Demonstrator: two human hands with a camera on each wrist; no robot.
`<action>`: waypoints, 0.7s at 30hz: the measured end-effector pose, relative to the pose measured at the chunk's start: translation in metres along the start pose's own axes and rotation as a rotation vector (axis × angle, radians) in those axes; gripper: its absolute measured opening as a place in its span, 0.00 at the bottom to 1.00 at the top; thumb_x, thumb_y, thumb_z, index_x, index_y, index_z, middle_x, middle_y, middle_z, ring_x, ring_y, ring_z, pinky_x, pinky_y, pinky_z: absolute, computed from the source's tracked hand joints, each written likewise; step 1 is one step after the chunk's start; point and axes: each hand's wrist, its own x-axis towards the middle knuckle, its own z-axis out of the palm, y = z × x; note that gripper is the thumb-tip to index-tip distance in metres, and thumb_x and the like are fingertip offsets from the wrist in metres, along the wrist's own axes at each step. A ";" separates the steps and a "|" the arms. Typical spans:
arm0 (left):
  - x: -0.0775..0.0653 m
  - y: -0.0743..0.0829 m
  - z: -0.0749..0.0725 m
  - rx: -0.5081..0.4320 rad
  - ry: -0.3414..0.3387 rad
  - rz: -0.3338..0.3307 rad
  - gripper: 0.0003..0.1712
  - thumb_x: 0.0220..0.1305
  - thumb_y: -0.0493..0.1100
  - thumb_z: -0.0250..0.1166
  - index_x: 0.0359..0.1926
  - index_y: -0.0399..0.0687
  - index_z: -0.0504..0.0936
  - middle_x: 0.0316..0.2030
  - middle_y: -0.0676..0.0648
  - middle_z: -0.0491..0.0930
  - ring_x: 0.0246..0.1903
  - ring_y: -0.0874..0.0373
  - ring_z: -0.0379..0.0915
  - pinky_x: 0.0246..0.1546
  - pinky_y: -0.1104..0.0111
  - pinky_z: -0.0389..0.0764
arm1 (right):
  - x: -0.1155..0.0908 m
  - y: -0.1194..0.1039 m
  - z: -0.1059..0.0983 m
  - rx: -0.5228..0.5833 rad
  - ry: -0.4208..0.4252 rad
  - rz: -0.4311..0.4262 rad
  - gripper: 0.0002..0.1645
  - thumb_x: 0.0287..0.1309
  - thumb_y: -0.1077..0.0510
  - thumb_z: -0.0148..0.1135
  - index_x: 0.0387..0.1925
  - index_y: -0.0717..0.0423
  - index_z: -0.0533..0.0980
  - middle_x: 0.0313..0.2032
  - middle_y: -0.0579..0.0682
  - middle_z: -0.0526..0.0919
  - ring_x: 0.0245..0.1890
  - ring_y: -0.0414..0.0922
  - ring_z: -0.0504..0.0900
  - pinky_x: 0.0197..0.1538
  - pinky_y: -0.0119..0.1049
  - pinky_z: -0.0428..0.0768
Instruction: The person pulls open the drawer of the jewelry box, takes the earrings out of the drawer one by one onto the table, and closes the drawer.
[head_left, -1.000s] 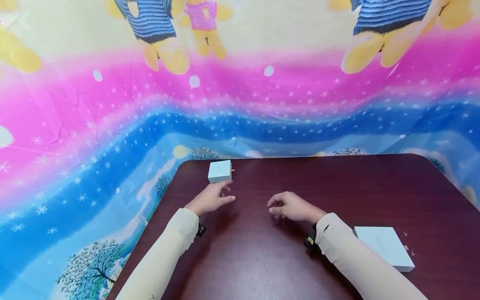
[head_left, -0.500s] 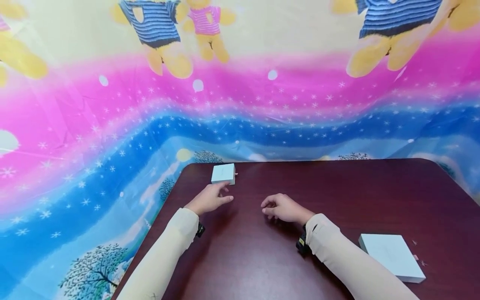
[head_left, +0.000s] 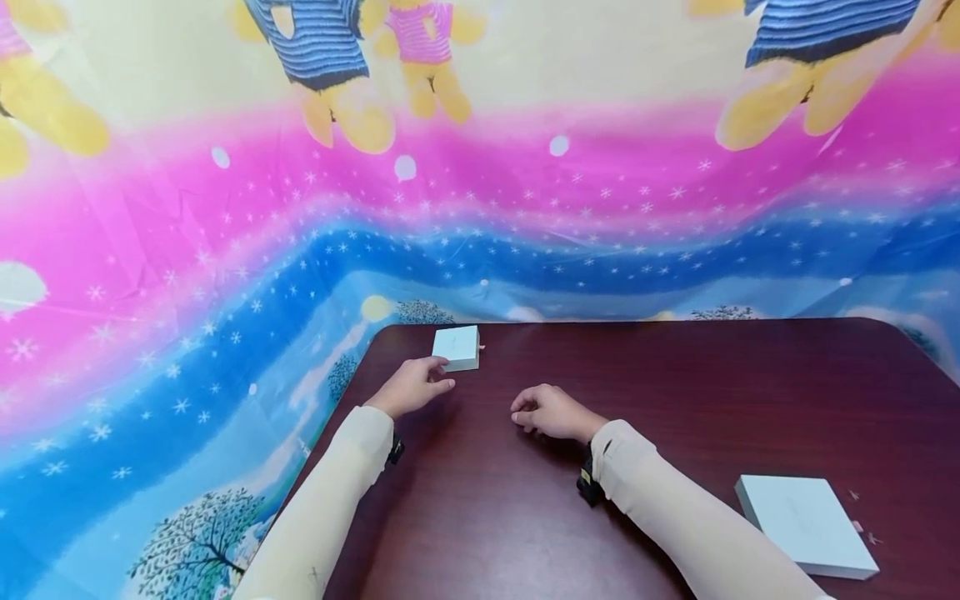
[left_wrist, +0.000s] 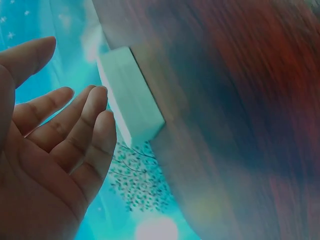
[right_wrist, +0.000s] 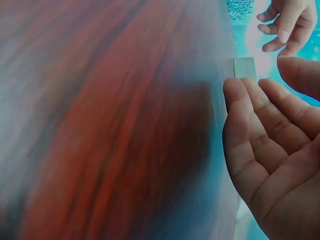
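At the table's far left sits a small white box [head_left: 456,346] with a little ribbon tab on its right side. My left hand [head_left: 412,386] is just in front of it, fingertips overlapping its near left corner in the head view. In the left wrist view the box [left_wrist: 130,97] lies beyond the relaxed fingers [left_wrist: 82,125], and nothing is in the palm. My right hand [head_left: 557,412] hovers above the middle of the table, loosely curled and holding nothing. The right wrist view shows its bare palm [right_wrist: 280,145], with the left hand [right_wrist: 295,22] beyond.
A larger flat white box [head_left: 806,525] lies at the right of the dark red wooden table [head_left: 637,367], near my right forearm, with a pink tab on its right edge. A printed fabric backdrop [head_left: 480,192] hangs behind the table and along its left side.
My left hand has shifted slightly left and stays near the small box. The right hand has moved a little left. Both boxes appear farther right as the head view turns left.
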 end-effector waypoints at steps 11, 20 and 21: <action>0.011 -0.022 -0.007 0.015 0.044 -0.039 0.29 0.66 0.51 0.65 0.63 0.43 0.74 0.47 0.46 0.81 0.46 0.54 0.77 0.49 0.56 0.76 | 0.024 -0.012 0.013 -0.015 0.041 0.061 0.09 0.65 0.58 0.61 0.43 0.59 0.81 0.33 0.51 0.83 0.30 0.46 0.82 0.30 0.38 0.80; 0.026 -0.028 -0.011 0.030 0.048 -0.071 0.32 0.67 0.53 0.64 0.66 0.42 0.71 0.49 0.44 0.80 0.49 0.51 0.76 0.52 0.55 0.75 | 0.048 -0.011 0.021 -0.046 0.081 0.084 0.12 0.67 0.53 0.60 0.44 0.57 0.80 0.33 0.49 0.82 0.28 0.45 0.82 0.30 0.38 0.79; 0.028 -0.029 -0.011 0.029 0.048 -0.077 0.32 0.67 0.53 0.63 0.66 0.42 0.71 0.50 0.44 0.80 0.50 0.51 0.76 0.52 0.55 0.74 | 0.050 -0.011 0.021 -0.048 0.086 0.088 0.12 0.67 0.53 0.60 0.43 0.56 0.80 0.33 0.49 0.82 0.27 0.44 0.81 0.30 0.38 0.79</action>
